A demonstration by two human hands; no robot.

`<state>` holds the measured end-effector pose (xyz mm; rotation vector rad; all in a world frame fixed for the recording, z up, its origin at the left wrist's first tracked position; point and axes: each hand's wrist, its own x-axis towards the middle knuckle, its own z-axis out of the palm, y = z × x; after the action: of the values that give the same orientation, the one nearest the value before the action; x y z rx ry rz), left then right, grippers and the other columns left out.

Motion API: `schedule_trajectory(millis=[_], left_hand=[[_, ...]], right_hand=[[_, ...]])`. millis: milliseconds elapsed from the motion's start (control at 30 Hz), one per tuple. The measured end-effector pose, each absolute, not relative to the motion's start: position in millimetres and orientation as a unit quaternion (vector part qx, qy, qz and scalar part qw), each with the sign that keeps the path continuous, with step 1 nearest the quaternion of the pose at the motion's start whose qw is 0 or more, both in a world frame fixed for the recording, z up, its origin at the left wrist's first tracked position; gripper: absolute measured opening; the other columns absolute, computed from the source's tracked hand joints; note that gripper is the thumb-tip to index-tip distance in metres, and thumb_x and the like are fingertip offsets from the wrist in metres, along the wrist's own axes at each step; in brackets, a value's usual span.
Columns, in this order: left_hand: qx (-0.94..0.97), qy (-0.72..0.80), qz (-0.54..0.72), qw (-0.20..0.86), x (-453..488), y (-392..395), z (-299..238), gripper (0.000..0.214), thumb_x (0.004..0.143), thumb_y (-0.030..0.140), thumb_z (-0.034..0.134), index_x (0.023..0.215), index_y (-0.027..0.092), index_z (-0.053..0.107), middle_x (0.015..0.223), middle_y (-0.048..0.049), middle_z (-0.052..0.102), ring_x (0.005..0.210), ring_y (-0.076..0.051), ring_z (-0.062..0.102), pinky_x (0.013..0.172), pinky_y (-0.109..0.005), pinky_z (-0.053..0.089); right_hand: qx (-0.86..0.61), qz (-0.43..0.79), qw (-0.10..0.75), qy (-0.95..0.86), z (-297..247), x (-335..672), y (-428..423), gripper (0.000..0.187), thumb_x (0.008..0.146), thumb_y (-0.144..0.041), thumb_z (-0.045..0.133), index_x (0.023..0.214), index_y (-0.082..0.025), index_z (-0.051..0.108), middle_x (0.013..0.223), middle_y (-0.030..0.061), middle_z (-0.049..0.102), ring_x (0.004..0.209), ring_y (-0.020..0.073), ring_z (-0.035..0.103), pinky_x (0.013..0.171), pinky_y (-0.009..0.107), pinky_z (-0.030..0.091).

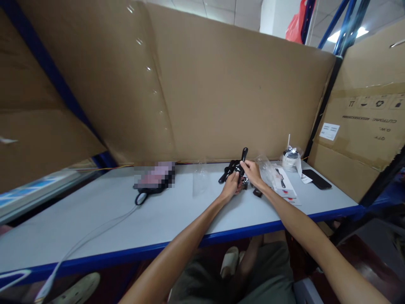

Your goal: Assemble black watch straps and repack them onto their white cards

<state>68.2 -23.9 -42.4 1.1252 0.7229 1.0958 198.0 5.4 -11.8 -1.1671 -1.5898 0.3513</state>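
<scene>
Both hands are together over the table, closed around a black piece with a rounded, glossy handle [244, 153] that sticks up and away from me. My left hand [232, 185] grips its lower part, where small shiny metal-looking parts show below the fingers. My right hand [252, 173] has its fingers against the handle from the right side. The exact kind of the piece cannot be made out. Just left of the hands lie more black handled pieces [224, 175]. A small black block [257, 192] rests below my right wrist.
White printed boxes or leaflets [286, 185] and clear plastic bags [266, 169] lie right of the hands. Farther right are a lidded cup with a straw [291, 159] and a dark phone [317, 179]. Leftward lie a clear bag [200, 182] and a cabled, blurred-out device [155, 177]. Cardboard [234, 93] walls the back.
</scene>
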Motion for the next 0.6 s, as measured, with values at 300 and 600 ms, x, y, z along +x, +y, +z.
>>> schedule_trajectory(millis=[300, 600], left_hand=[[0.500, 0.359, 0.495, 0.613, 65.6, -24.2, -45.6, 0.046, 0.091, 0.065, 0.060, 0.083, 0.022, 0.046, 0.050, 0.0092, 0.040, 0.036, -0.006, 0.028, 0.037, -0.018, 0.013], [0.505, 0.347, 0.487, 0.623, 63.9, -23.9, -45.6, 0.044, 0.091, 0.063, 0.061, 0.086, 0.021, 0.049, 0.050, 0.0085, 0.042, 0.035, -0.007, 0.029, 0.037, -0.018, 0.014]], right_hand=[[-0.454, 0.228, 0.519, -0.688, -14.5, 196.8, 6.2, 0.057, 0.090, -0.074, 0.043, 0.063, -0.024, 0.049, 0.055, -0.0019, 0.051, 0.059, 0.0163, 0.051, 0.056, 0.027, 0.035], [-0.456, 0.251, 0.520, -0.677, -19.9, 198.6, 11.2, 0.049, 0.089, -0.066, 0.052, 0.065, -0.023, 0.051, 0.053, -0.0034, 0.051, 0.056, 0.0153, 0.051, 0.053, 0.025, 0.034]])
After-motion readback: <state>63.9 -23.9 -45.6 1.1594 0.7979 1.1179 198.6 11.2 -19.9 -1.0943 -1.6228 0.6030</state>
